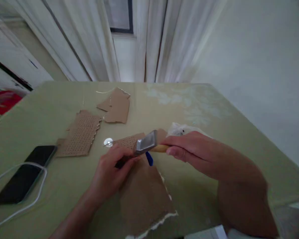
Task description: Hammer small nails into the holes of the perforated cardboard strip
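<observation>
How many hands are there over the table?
2: the right hand grips the wooden-handled hammer, and the left hand is beside the hammer's head, its fingertips partly hidden. No other hands show.

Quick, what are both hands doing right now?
Left hand: fingers curled; can't tell if it holds anything.
Right hand: closed, holding the hammer.

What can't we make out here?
All in head view:
What the left hand's fingertips pinch, if anything: hammer overlaps.
Blue piece's upper end: behind hammer.
Rest of crumpled white plastic: behind right hand.
Cable ends: left edge.
Red thing: blurred, left edge.
</observation>
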Demonstrator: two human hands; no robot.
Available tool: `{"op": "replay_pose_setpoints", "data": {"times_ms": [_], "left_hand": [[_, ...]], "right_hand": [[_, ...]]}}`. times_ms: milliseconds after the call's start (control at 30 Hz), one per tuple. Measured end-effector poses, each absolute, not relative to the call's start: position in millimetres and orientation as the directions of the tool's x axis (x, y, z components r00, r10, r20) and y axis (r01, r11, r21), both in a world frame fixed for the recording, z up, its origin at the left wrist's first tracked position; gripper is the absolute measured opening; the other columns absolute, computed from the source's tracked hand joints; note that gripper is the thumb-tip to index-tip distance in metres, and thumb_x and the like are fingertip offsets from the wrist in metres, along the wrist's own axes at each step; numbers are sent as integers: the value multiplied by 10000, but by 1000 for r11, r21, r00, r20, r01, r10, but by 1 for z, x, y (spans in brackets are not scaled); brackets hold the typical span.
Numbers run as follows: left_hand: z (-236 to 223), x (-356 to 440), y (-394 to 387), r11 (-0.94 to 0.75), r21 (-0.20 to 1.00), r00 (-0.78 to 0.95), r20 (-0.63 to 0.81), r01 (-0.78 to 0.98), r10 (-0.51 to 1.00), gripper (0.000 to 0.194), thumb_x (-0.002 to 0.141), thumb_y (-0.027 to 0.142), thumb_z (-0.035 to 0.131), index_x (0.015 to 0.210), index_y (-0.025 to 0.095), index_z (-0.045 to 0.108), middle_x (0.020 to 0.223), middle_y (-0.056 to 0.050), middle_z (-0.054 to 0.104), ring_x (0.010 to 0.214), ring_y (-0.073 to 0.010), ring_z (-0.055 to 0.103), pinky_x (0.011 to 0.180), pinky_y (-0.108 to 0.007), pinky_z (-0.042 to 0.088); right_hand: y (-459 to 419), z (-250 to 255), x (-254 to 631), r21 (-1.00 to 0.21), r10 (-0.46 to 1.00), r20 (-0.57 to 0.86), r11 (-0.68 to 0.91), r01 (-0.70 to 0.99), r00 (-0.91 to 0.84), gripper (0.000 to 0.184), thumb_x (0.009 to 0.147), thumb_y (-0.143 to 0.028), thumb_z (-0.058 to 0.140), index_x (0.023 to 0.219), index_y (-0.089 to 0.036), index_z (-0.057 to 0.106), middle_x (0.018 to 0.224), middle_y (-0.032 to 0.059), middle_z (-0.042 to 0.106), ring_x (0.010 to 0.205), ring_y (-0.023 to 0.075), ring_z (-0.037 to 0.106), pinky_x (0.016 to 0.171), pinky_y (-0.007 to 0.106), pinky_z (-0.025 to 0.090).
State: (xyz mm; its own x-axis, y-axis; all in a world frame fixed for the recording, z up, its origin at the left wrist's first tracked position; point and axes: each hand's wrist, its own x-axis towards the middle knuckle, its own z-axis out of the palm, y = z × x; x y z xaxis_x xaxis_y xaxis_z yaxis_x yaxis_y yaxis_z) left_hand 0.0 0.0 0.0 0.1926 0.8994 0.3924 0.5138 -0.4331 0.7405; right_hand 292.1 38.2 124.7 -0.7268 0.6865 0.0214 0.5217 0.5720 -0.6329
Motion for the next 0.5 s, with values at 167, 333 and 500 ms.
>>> {"op": "replay_pose_setpoints", "data": {"times_ms": [167,333,500], "left_hand": [[3,2,0,-426,750,196,381,506,903,75,969,196,797,915,240,768,828,27,700,754,-145,624,667,-252,466],[1,3,1,-421,761,195,375,493,906,88,977,245,807,895,246,775,830,16,710,751,-154,637,673,-261,482],[2,4,1,-415,760,201,365,500,909,149,977,259,797,840,228,749,822,4,707,766,-165,630,674,-268,478]], "right_hand": [[41,126,287,-597,672,-63,568,567,-738,584,1227,-575,327,1173,-196,768,969,68,780,823,218,673,762,330,437],[39,126,291,-592,695,-25,569,571,-718,565,1223,-586,345,1232,-204,762,961,55,777,799,210,669,750,323,424],[39,126,289,-592,692,-67,552,587,-719,500,1227,-513,370,1214,-198,759,969,65,786,825,222,695,767,327,440]]}}
